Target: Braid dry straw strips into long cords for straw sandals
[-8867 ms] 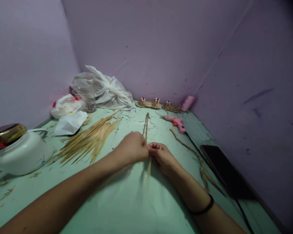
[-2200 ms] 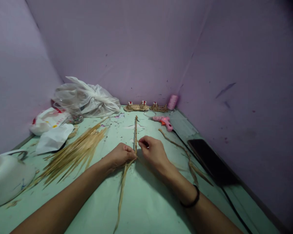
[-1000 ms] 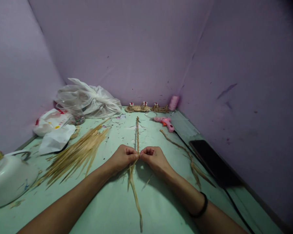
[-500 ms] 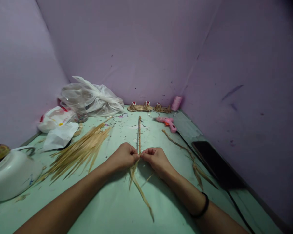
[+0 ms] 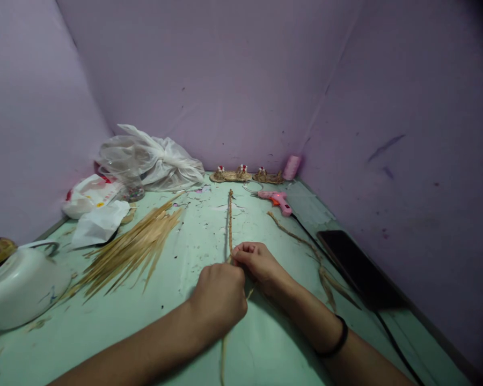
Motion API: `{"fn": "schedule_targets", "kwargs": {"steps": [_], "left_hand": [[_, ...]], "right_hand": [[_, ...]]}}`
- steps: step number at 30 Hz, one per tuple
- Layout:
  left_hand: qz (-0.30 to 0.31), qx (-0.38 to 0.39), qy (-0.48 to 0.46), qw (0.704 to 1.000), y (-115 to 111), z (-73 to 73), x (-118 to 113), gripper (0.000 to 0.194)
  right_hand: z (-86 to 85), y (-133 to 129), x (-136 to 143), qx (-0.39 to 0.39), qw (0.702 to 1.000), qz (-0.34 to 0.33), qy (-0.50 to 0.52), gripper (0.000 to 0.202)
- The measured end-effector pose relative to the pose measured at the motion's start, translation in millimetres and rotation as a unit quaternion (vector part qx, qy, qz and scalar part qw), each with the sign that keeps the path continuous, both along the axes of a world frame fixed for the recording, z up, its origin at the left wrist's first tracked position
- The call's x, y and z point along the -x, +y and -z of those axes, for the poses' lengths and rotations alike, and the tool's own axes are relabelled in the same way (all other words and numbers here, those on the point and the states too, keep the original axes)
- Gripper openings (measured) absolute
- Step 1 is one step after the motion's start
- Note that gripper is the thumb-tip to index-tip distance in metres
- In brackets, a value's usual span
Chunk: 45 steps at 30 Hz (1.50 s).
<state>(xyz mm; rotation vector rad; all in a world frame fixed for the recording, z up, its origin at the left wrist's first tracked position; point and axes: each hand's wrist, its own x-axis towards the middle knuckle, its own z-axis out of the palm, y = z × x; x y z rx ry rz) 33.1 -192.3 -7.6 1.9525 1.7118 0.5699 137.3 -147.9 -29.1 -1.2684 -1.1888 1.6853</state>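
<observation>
A thin braid of dried plant strips [image 5: 231,222] stretches away from me along the middle of the table, its knotted far end lying on the surface. My right hand [image 5: 260,264] pinches the near end of this braid between thumb and fingertips. Just in front and to the left, my left hand [image 5: 221,295] is closed with its back toward me, so its fingertips are hidden; a loose dried strip [image 5: 223,359] runs out beneath it toward the near edge. Another short strip end shows between the two hands.
On the left lie a fan of dried strips [image 5: 134,246], a white pot [image 5: 24,289] and plastic bags [image 5: 156,161]. Slippers with bead trim [image 5: 231,176] and a pink thread spool [image 5: 292,168] line the back. A pink glue gun [image 5: 277,200], second braid [image 5: 295,238] and phone [image 5: 358,268] are right.
My left hand has come nearer to me and moved right, turning over the loose strips. The right hand stays at the braid's near end. A long strip now points straight toward me.
</observation>
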Motion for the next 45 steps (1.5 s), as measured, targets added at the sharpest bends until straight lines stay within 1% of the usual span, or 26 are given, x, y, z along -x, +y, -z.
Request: {"fn": "schedule_targets", "kwargs": {"steps": [2, 3, 4, 5, 6, 7, 8, 9, 10, 11, 12, 14, 15, 18, 20, 21, 23, 24, 26, 27, 29, 32, 35, 38, 42, 45], "left_hand": [[0.01, 0.058, -0.043, 0.997, 10, -10.3, 9, 0.018], [-0.015, 0.066, -0.078, 0.995, 17, -15.6, 14, 0.016], [-0.066, 0.09, -0.128, 0.985, 24, -19.7, 18, 0.013], [-0.105, 0.147, -0.185, 0.966, 30, -22.1, 22, 0.017], [-0.123, 0.204, -0.247, 0.939, 34, -22.4, 25, 0.023], [-0.122, 0.264, -0.306, 0.906, 38, -20.8, 26, 0.024], [-0.106, 0.316, -0.354, 0.874, 40, -17.9, 27, 0.022], [-0.085, 0.348, -0.383, 0.851, 42, -14.3, 27, 0.017], [-0.069, 0.362, -0.394, 0.842, 43, -10.6, 27, 0.014], [-0.061, 0.36, -0.387, 0.847, 44, -7.5, 27, 0.014], [-0.059, 0.352, -0.365, 0.86, 45, -5.3, 27, 0.015], [-0.054, 0.332, -0.315, 0.888, 47, -3.3, 28, 0.015], [-0.052, 0.325, -0.299, 0.896, 48, -2.9, 28, 0.016], [-0.049, 0.289, -0.292, 0.91, 50, 0.4, 27, 0.016], [-0.044, 0.253, -0.294, 0.921, 50, 5.3, 25, 0.015], [-0.037, 0.239, -0.291, 0.926, 50, 7.9, 24, 0.015], [-0.028, 0.221, -0.282, 0.933, 49, 11.8, 23, 0.013], [-0.027, 0.216, -0.279, 0.935, 49, 12.5, 23, 0.012], [-0.027, 0.209, -0.277, 0.937, 48, 11.5, 25, 0.01], [-0.03, 0.209, -0.278, 0.937, 47, 10.2, 26, 0.009], [-0.029, 0.217, -0.282, 0.934, 46, 7.2, 27, 0.009], [-0.017, 0.213, -0.288, 0.933, 46, 4.9, 29, 0.009], [-0.011, 0.194, -0.292, 0.937, 47, 5.7, 29, 0.01], [-0.006, 0.186, -0.313, 0.931, 48, 7.3, 30, 0.013], [0.005, 0.191, -0.361, 0.913, 47, 7.3, 30, 0.017], [0.021, 0.182, -0.35, 0.919, 47, 5.3, 33, 0.021]], "right_hand": [[0.7, 1, -1, 0.006, 1.0, 0.007, 0.009, 0.007], [1.3, 2, -2, 0.009, 1.0, 0.004, 0.016, 0.007], [1.9, 3, -3, 0.011, 1.0, -0.005, 0.021, 0.009], [2.5, 3, -3, 0.01, 1.0, -0.015, 0.024, 0.01], [2.9, 3, -4, 0.007, 0.999, -0.024, 0.027, 0.012], [3.1, 4, -4, 0.005, 0.999, -0.032, 0.033, 0.012], [3.0, 4, -4, 0.005, 0.998, -0.038, 0.039, 0.012], [2.8, 5, -5, 0.004, 0.998, -0.044, 0.043, 0.011], [2.5, 5, -5, 0.0, 0.998, -0.049, 0.043, 0.012], [2.2, 6, -6, -0.008, 0.998, -0.054, 0.034, 0.012], [2.3, 8, -7, -0.024, 0.998, -0.057, 0.016, 0.012], [3.7, 10, -8, -0.076, 0.994, -0.064, -0.035, 0.01], [5.2, 11, -9, -0.107, 0.99, -0.07, -0.062, 0.008], [11.7, 13, -11, -0.183, 0.97, -0.086, -0.135, 0.006], [14.1, 13, -11, -0.2, 0.96, -0.08, -0.176, 0.007], [13.5, 13, -11, -0.193, 0.959, -0.072, -0.193, 0.006], [7.5, 11, -11, -0.14, 0.968, -0.059, -0.2, 0.004], [2.4, 11, -12, -0.1, 0.977, -0.058, -0.181, 0.004], [-9.7, 9, -14, -0.008, 0.992, -0.072, -0.107, 0.005], [-15.4, 9, -16, 0.032, 0.994, -0.086, -0.067, 0.006], [-23.2, 9, -19, 0.08, 0.991, -0.106, -0.014, 0.009], [-22.8, 10, -21, 0.088, 0.991, -0.102, -0.003, 0.009], [-15.0, 11, -17, 0.073, 0.995, -0.064, 0.0, 0.005], [-11.7, 11, -12, 0.084, 0.995, -0.04, 0.039, 0.014], [-17.1, 8, -8, 0.132, 0.983, -0.063, 0.107, 0.021], [-19.9, 8, -8, 0.134, 0.982, -0.098, 0.094, 0.022]]}}
